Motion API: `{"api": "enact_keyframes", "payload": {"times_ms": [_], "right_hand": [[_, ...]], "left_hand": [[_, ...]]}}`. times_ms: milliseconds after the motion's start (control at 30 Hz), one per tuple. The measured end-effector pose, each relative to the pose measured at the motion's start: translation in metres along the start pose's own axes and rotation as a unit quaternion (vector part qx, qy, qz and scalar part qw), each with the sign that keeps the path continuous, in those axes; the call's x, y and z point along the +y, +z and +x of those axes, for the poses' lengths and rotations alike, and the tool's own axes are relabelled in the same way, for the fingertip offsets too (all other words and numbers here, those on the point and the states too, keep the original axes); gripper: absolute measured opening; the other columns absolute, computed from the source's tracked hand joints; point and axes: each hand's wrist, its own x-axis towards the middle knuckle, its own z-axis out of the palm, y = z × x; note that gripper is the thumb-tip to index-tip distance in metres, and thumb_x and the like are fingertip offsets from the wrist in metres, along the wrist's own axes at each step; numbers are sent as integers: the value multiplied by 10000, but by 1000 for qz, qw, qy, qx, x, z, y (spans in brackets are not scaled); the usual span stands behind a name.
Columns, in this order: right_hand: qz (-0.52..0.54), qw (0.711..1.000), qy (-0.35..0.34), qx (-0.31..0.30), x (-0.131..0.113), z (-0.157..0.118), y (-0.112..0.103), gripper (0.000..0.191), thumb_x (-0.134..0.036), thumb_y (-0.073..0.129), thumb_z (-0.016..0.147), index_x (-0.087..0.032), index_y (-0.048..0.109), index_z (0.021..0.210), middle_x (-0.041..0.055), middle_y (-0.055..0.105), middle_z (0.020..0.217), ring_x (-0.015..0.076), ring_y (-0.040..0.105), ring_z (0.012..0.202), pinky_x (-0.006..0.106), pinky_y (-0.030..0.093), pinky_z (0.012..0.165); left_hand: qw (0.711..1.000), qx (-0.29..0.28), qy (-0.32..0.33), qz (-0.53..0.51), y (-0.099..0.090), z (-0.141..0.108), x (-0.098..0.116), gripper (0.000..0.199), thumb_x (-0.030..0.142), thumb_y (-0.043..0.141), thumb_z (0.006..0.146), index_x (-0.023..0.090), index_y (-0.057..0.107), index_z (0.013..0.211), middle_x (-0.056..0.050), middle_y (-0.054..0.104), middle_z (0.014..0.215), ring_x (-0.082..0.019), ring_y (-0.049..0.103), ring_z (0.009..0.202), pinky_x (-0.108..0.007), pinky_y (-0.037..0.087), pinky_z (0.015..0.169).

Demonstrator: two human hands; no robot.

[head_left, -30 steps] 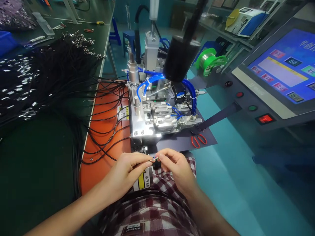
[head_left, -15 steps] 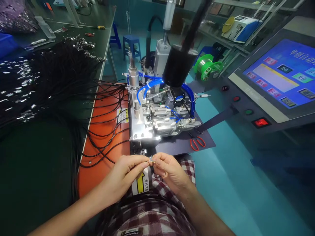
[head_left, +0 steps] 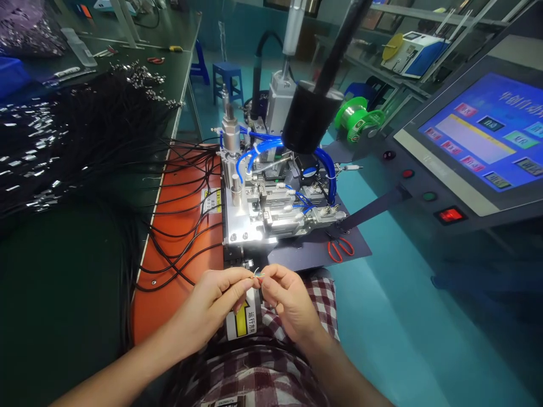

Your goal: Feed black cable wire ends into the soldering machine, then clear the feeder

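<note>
So from where I'm standing, going by the head view (the only one there is): the thing being handled is a little bunch of thin colored wires (head_left: 258,276), right between the two hands, low in front of the checked clothing (head_left: 265,373). The left hand (head_left: 218,289) pinches the base of the bunch between thumb and forefinger. The right hand (head_left: 289,295) has thumb and forefinger drawn together at the loose ends; can't tell how many strands it's got.

My guess on handling: next to no weight, soft and bendy, maybe a bit slick, easy to kink or nick. I'd hold firmly at the base and go light on the tips, one strand at a time. Can't see what's behind the left fingers.

Around them: a metal machine (head_left: 282,217) just beyond both hands, red-handled scissors (head_left: 340,250) past the right hand, and a sticker with a yellow arrow (head_left: 241,322) below the fingertips. Beyond the left hand there's an orange board (head_left: 146,311) with black cables (head_left: 106,124) running across it from a big heap. Screen's (head_left: 475,127) well off to the right hand's side.
</note>
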Motion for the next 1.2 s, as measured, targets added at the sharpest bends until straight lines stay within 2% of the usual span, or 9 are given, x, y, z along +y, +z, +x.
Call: {"api": "enact_keyframes", "payload": {"times_ms": [100,200,367,533,633,733,833,1000,1200], "right_hand": [[-73,990,-98,66,9,-3,6,131,-273,685,767,-175,621,708,-50,498,620,44,344,455,201,241,426],[-109,980,-142,91,14,-5,12,116,-262,642,802,-182,625,720,-47,490,656,43,361,452,203,271,421],[-136,978,-134,83,13,-6,17,154,-242,607,823,-178,571,688,-51,461,641,54,365,471,213,307,454],[-125,984,-100,73,12,-5,14,162,-266,601,825,-181,545,699,-65,425,588,60,333,462,212,279,435],[-141,983,-102,64,10,-4,11,168,-267,603,821,-178,546,691,-62,422,594,64,335,482,214,279,450],[-156,980,-109,48,9,-3,9,165,-263,603,819,-176,550,688,-50,438,631,70,351,510,219,289,471],[-179,977,-108,40,7,-4,9,164,-268,594,825,-174,558,696,-37,457,661,77,365,530,225,302,485],[-220,968,-102,59,6,-11,16,190,-280,592,822,-175,541,671,-27,462,660,96,379,564,237,322,517],[-247,960,-101,86,6,-13,23,187,-267,595,809,-172,540,657,-23,473,654,103,403,573,241,338,528]], "left_hand": [[1000,20,1,16,2,0,0,288,357,420,923,176,597,786,53,451,592,-85,406,552,-187,315,498],[999,37,-1,20,3,0,-1,272,355,427,921,183,611,818,53,469,594,-87,419,549,-190,330,500],[996,84,6,6,8,-1,-8,211,321,466,905,200,636,871,21,608,751,-113,538,672,-203,412,604],[989,134,55,8,7,2,-9,160,244,506,874,205,654,920,-16,618,904,-149,561,872,-237,425,768],[992,114,31,-36,4,5,-4,169,257,521,856,192,669,905,-20,599,877,-133,547,774,-224,420,661],[991,101,-27,-86,1,6,3,175,298,574,810,158,674,842,-3,567,757,-97,467,589,-215,364,523],[981,103,-83,-139,1,5,8,197,325,620,760,137,661,802,18,535,641,-82,411,516,-207,320,468],[974,119,-119,-151,3,5,9,196,326,644,734,131,655,753,19,559,591,-76,401,491,-195,296,443],[978,121,-105,-134,5,3,3,157,295,620,762,139,639,761,-14,632,679,-122,534,614,-214,396,542]]}}
